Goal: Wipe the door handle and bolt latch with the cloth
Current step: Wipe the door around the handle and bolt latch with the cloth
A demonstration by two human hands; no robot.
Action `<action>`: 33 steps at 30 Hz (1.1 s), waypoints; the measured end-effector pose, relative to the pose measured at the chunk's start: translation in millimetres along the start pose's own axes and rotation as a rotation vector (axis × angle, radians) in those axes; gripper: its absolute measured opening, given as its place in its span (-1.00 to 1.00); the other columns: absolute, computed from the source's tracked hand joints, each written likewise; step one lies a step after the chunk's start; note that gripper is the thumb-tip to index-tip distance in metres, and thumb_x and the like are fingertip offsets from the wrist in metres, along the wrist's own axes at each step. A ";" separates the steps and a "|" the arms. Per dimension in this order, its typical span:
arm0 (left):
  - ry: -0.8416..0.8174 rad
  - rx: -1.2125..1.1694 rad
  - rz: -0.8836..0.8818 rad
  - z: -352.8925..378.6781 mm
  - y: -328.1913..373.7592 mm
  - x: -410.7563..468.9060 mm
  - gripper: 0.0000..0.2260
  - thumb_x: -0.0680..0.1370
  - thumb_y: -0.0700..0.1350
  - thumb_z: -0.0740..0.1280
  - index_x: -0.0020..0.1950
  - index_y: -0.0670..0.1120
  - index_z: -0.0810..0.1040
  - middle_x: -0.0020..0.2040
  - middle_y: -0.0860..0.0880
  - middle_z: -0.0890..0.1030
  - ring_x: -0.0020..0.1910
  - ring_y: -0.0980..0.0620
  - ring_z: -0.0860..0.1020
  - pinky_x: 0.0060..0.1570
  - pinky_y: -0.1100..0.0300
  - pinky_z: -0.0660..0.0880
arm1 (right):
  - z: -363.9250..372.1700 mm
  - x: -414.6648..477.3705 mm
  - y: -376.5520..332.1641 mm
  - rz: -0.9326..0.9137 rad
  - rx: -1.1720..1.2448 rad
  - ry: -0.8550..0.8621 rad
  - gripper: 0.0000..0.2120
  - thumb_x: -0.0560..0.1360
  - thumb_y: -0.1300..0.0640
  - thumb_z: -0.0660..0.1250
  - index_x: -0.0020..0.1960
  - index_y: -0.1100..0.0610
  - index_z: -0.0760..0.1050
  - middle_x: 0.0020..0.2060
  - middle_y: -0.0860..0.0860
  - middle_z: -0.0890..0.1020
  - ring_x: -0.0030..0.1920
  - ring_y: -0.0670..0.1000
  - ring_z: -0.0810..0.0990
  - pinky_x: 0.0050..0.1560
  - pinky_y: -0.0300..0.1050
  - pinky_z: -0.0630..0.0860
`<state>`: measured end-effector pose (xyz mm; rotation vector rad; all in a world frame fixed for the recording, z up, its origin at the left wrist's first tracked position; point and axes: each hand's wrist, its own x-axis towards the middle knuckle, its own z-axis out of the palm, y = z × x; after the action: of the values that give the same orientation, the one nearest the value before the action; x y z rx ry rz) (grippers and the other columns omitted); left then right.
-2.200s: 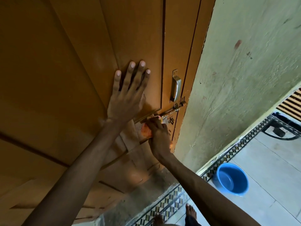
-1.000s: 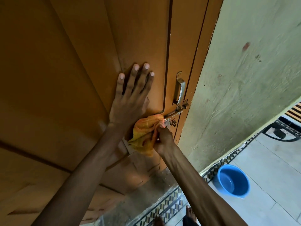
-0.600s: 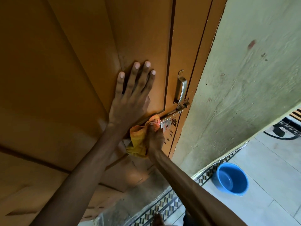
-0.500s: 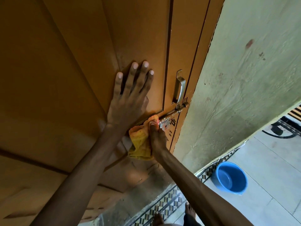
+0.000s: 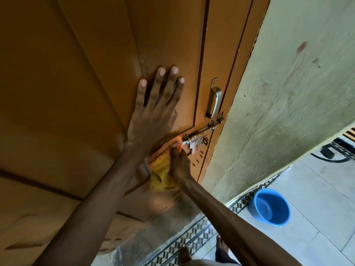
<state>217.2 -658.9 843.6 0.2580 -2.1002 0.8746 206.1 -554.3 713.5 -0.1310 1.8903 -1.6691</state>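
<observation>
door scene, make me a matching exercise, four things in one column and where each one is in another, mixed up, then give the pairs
Things:
1. cloth
2. left hand
3. door handle
4. bucket

Places:
A. on the tiled floor
B. just above the bolt latch
C. flat against the door panel
D. in the right hand, at the latch's left end

Pairs: 1-D, 2-C, 3-B, 4-A

door (image 5: 92,77): painted wood, matt | handle (image 5: 214,99): shiny metal | cloth (image 5: 162,172): soft yellow fabric | wall (image 5: 288,96): rough plaster
</observation>
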 end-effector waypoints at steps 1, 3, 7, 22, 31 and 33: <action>-0.008 0.027 0.003 0.9 0.0 -0.3 -0.49 0.67 0.03 0.11 0.63 -0.01 0.18 0.58 -0.07 0.23 0.55 -0.15 0.11 0.53 -0.16 -0.23 | -9.8 -4.2 -5.5 -0.014 -0.072 -0.046 -0.48 0.59 -0.25 0.02 0.22 0.12 0.49 -0.03 0.04 0.66 -0.04 0.09 0.65 0.08 0.07 0.61; -0.001 0.032 0.020 2.6 0.6 -3.6 -0.49 0.66 0.02 0.12 0.63 -0.02 0.19 0.58 -0.07 0.26 0.54 -0.14 0.14 0.53 -0.16 -0.22 | -31.3 -3.3 -3.5 -0.016 -0.176 -0.123 -0.44 0.56 -0.30 0.07 0.17 0.14 0.54 -0.04 0.12 0.68 -0.04 0.19 0.67 0.07 0.15 0.62; -0.006 0.028 0.021 6.7 2.2 -4.8 -0.48 0.66 0.02 0.14 0.63 -0.01 0.19 0.58 -0.07 0.28 0.53 -0.12 0.17 0.52 -0.16 -0.19 | -64.3 -1.8 -12.5 0.181 0.136 -0.081 -0.51 0.59 -0.23 0.08 0.20 0.12 0.52 0.04 0.12 0.68 0.01 0.13 0.67 0.10 0.06 0.60; 0.025 0.041 0.025 8.2 3.2 -6.7 -0.47 0.66 0.01 0.13 0.64 -0.02 0.17 0.58 -0.08 0.26 0.54 -0.13 0.17 0.52 -0.16 -0.14 | -56.2 -12.5 -0.3 0.201 -0.163 -0.262 -0.50 0.51 -0.23 0.25 0.19 0.15 0.54 0.02 0.10 0.69 0.01 0.10 0.67 0.16 0.10 0.59; 0.023 0.076 0.026 9.0 5.0 -7.6 -0.48 0.67 0.05 0.13 0.64 0.00 0.17 0.58 -0.07 0.27 0.53 -0.13 0.19 0.50 -0.18 -0.11 | -126.0 22.9 0.5 0.634 0.754 0.042 -0.71 0.60 0.14 0.18 0.25 0.22 0.48 0.14 0.22 0.60 0.17 0.16 0.58 0.33 0.05 0.44; 0.022 0.092 0.029 9.8 5.4 -7.3 -0.48 0.67 0.06 0.14 0.63 0.01 0.19 0.57 -0.07 0.29 0.52 -0.13 0.21 0.50 -0.18 -0.10 | -125.1 31.0 0.2 0.693 0.751 0.075 -0.66 0.57 0.11 0.20 0.30 0.18 0.49 0.20 0.19 0.58 0.16 0.15 0.59 0.19 0.05 0.51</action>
<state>213.3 -662.3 831.3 0.2657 -2.0511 0.9880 119.0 -459.7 704.7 0.7979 1.0384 -1.7349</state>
